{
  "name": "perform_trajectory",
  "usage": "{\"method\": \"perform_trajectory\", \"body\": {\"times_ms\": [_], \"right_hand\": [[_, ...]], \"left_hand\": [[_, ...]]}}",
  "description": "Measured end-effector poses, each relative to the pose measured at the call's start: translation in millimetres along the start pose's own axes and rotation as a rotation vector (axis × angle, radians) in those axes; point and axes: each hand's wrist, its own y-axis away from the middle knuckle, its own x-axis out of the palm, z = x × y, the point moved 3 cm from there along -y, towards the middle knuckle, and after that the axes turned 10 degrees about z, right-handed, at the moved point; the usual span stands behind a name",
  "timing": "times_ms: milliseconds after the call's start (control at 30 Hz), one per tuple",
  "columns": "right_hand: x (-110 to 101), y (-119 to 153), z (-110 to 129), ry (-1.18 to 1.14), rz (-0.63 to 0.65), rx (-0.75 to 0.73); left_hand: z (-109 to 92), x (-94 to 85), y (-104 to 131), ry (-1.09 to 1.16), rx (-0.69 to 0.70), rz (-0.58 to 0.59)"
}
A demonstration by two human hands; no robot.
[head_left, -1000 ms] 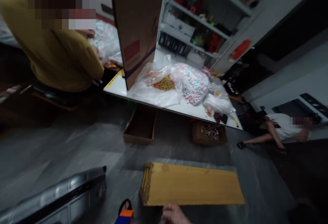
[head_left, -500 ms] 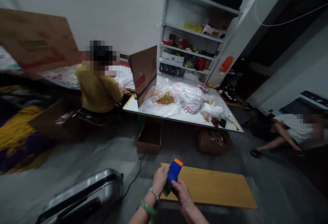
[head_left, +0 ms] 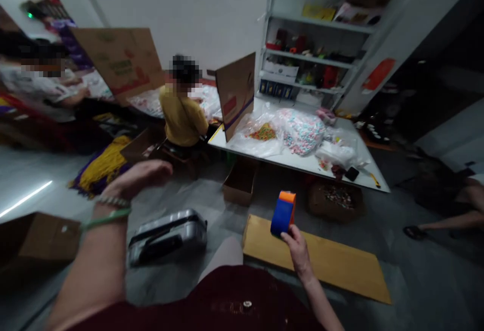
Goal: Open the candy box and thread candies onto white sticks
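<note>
My left hand (head_left: 139, 177) is raised at the left, with a green bangle (head_left: 106, 218) and a beaded bracelet at its wrist. Its fingers stretch to the right, a little blurred, and nothing shows in them. With my right hand (head_left: 297, 247) I grip the lower end of a blue-and-orange object (head_left: 283, 215), blue on its front and orange along its top and right side. Its exact kind I cannot make out. That hand is over a flat yellow-brown board (head_left: 340, 265) lying on the floor.
A silver suitcase (head_left: 170, 235) stands on the floor below my left hand. Ahead, a white table (head_left: 298, 167) bears bags of small coloured pieces. Cardboard boxes (head_left: 238, 189) sit beneath it. A person in yellow (head_left: 183, 119) sits left of the table; others are at both edges.
My left hand has left the blue-and-orange object and swung up to the left. My right hand alone now holds the object, higher and further right. The view has shifted left.
</note>
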Motion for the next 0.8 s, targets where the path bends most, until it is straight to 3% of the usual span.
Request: {"method": "perform_trajectory", "body": {"times_ms": [67,133,167,200,233,267,300,367,400,433,500,567,700,800], "right_hand": [[7,-6,-5,0.096,-0.012,-0.02],[15,-21,-12,0.246,-0.07,-0.07],[19,-30,-15,0.34,-0.107,-0.122],[23,-40,-17,0.439,-0.146,-0.192],[27,-51,-20,0.537,-0.18,-0.271],[32,-64,-21,0.631,-0.211,-0.349],[38,-77,-22,0.719,-0.241,-0.413],[48,-106,-23,0.873,-0.298,-0.479],[54,-123,-23,0.936,-0.324,-0.482],[59,-139,-22,0.991,-0.345,-0.48],[68,-172,-20,1.079,-0.374,-0.468],[75,-202,-19,1.131,-0.377,-0.441],[81,-248,-29,1.078,-0.365,-0.246],[80,-264,-54,0.893,-0.381,0.043]], "left_hand": [[53,22.6,-12,0.218,-0.117,0.021],[83,60.9,-52,0.409,-0.048,-0.191],[89,87.4,-78,0.483,-0.043,-0.247],[86,120.5,-108,0.532,-0.054,-0.138],[79,156.2,-138,0.565,-0.107,0.044],[70,191.6,-168,0.566,-0.215,0.253],[61,221.3,-196,0.55,-0.286,0.375],[47,265.4,-244,0.503,-0.393,0.587],[45,280.6,-262,0.399,-0.42,0.791],[46,287.2,-277,0.325,-0.426,0.897],[58,281.9,-297,0.154,-0.414,1.041],[75,257.9,-310,0.026,-0.4,1.043],[111,195.6,-323,-0.121,-0.445,0.996],[145,158.4,-334,0.027,-0.697,0.847]]}}
